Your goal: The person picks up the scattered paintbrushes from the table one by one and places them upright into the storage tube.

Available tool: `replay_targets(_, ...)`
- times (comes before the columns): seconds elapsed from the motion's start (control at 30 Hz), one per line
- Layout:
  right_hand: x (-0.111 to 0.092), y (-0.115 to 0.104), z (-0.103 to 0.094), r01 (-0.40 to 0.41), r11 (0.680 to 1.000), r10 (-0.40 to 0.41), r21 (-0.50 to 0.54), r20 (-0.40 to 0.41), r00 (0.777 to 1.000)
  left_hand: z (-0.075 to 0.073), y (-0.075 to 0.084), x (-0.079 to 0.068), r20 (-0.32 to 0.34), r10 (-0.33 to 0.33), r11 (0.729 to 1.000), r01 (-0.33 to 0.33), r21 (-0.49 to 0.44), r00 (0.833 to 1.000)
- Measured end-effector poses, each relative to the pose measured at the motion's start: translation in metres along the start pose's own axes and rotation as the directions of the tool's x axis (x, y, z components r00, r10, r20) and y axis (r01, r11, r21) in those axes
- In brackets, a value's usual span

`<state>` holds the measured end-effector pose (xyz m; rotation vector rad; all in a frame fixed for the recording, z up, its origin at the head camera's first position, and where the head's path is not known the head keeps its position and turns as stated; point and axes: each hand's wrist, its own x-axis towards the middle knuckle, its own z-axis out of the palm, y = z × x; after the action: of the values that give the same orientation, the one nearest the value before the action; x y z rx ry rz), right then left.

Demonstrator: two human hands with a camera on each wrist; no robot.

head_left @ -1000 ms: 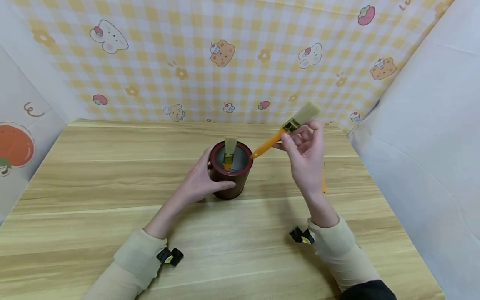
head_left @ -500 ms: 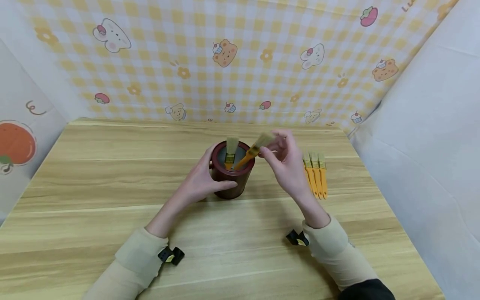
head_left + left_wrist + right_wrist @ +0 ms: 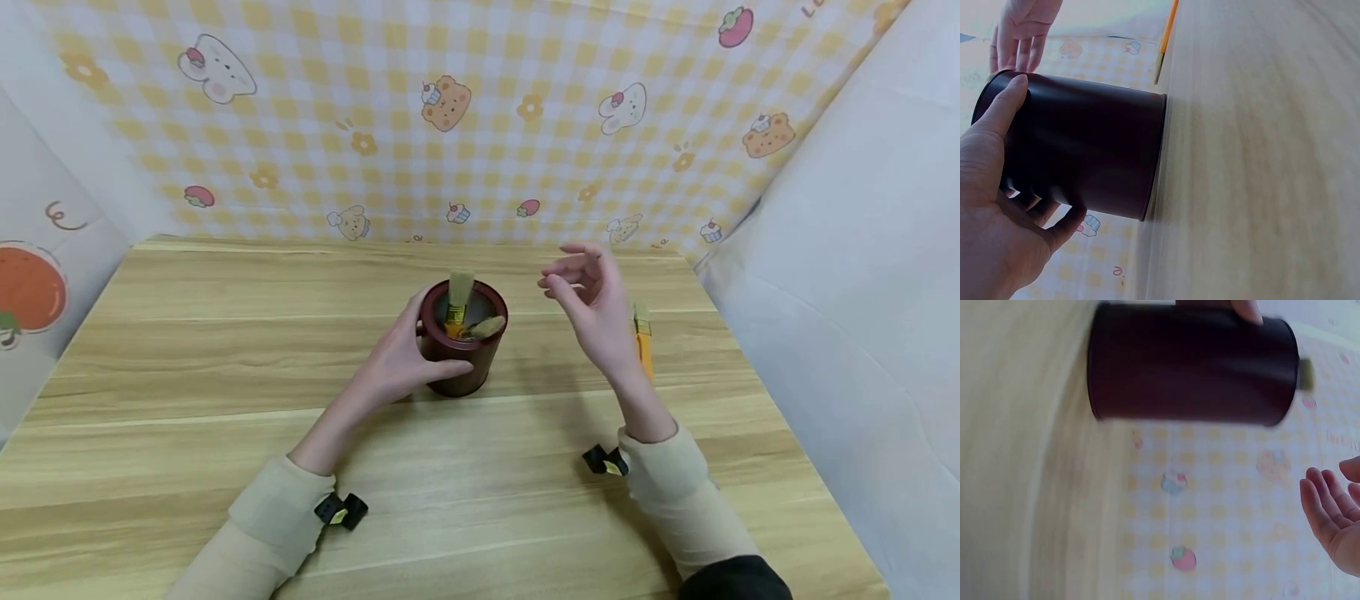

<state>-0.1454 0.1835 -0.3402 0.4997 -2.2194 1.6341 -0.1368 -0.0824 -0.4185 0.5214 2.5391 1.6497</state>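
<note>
A dark brown cylindrical pot [image 3: 459, 379] stands upright on the table in the head view. My left hand [image 3: 393, 358] grips its side, thumb across the front and fingers round the back, as the left wrist view also shows. Inside the pot are two paintbrushes with bristles up: one brush [image 3: 460, 292] stands nearly straight, the other brush [image 3: 483, 327] leans on the right of the rim. To the right of the pot, my right hand [image 3: 600, 304] hovers with loosely bent fingers and nothing between them.
On the table's right, partly hidden behind my right hand and wrist, lie orange-handled paintbrushes [image 3: 643, 337]. A yellow checked cloth [image 3: 405, 183] hangs along the table's back edge. White sheeting [image 3: 847, 275] rises at the right side.
My right hand lowered a paintbrush, handle first, into the pot, let go of it and drew back to the right. The left hand has stayed round the pot.
</note>
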Motion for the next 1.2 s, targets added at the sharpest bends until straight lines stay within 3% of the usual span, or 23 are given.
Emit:
replay_targets(0.2, 0.015, 0.012, -0.030, -0.117, 0.987, 0.120, -0.109, 0.022, 0.993, -0.002, 0.002, -0.001, 0.001, -0.007, 1.000, 0.007, -0.002, 1.000)
replay_targets(0.37, 0.022, 0.024, -0.053, -0.243, 0.936, 0.271, -0.256, 0.081, 0.959, -0.004, 0.004, -0.002, 0.006, -0.015, 1.000, 0.015, -0.016, 1.000)
replay_targets(0.6, 0.026, 0.044, -0.072, -0.334, 0.885, 0.382, -0.324, 0.095, 0.919, -0.004, 0.003, -0.002, 0.007, -0.012, 1.000, 0.012, -0.011, 1.000)
replay_targets(0.73, 0.026, 0.051, -0.080, -0.390, 0.831, 0.470, -0.397, 0.126, 0.873, -0.003, 0.002, -0.001, 0.008, -0.007, 1.000, 0.007, -0.013, 1.000)
replay_targets(0.97, 0.023, 0.063, -0.087, -0.438, 0.717, 0.617, -0.543, 0.202, 0.760, -0.002, 0.004, -0.001, 0.009, -0.017, 1.000, 0.017, -0.009, 1.000)
replay_targets(1.2, 0.021, 0.075, -0.087, -0.471, 0.683, 0.665, -0.559, 0.209, 0.717, -0.002, 0.005, -0.001, 0.007, -0.024, 1.000, 0.024, -0.004, 1.000)
